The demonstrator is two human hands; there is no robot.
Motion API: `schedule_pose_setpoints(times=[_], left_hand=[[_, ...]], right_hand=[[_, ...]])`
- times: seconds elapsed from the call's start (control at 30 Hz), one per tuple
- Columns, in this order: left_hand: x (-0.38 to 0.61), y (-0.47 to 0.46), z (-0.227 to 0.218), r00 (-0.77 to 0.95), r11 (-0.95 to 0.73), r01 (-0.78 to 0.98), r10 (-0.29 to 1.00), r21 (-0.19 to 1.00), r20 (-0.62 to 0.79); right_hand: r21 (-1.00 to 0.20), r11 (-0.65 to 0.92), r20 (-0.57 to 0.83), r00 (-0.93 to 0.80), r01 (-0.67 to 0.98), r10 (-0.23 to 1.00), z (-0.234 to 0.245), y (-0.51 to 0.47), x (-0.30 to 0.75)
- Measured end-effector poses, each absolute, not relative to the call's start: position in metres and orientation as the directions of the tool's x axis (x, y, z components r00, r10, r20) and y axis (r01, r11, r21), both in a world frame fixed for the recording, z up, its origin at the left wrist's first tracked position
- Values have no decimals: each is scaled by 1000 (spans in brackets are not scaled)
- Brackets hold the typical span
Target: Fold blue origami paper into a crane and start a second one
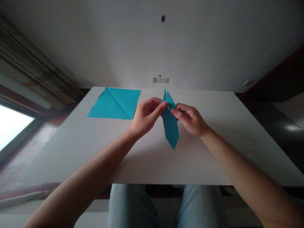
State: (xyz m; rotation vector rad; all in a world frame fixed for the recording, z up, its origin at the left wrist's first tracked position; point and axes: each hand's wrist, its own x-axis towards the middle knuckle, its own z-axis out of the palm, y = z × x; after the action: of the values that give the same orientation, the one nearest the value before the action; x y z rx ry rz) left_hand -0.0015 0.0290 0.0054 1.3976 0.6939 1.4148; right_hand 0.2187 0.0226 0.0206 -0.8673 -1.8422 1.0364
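Observation:
Both my hands pinch a folded piece of blue paper above the white table. It is long and narrow, pointed at its lower end, with a slit between two flaps at the top. My left hand grips its left edge, thumb on the front face. On the opposite edge, the thumb and fingers of my right hand are closed in the same way. The fingers behind the paper are partly hidden. To the left, apart from my hands, lies a flat blue sheet with a diagonal crease.
The white table reaches from my lap to the wall, where sockets sit just above its far edge. Patterned curtains and a bright window are on the left. My legs are under the near edge.

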Motion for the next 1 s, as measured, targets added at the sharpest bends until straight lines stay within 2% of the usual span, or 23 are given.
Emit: schedule_pose_setpoints(times=[0.67,0.77,0.9,1.0], left_hand=[[-3,29,15,20,-516,-243,844,822,536],[-3,28,12,68,-435,-267,882,860,467],[-4,26,8,243,-252,-280,915,926,322],[-4,25,5,326,-190,-255,906,948,269]], right_hand=[[-854,477,319,-517,206,794,17,21,224],[-862,469,356,-431,191,829,18,21,222],[-867,470,410,-296,168,862,19,23,220],[-853,492,445,-247,177,861,18,23,219]])
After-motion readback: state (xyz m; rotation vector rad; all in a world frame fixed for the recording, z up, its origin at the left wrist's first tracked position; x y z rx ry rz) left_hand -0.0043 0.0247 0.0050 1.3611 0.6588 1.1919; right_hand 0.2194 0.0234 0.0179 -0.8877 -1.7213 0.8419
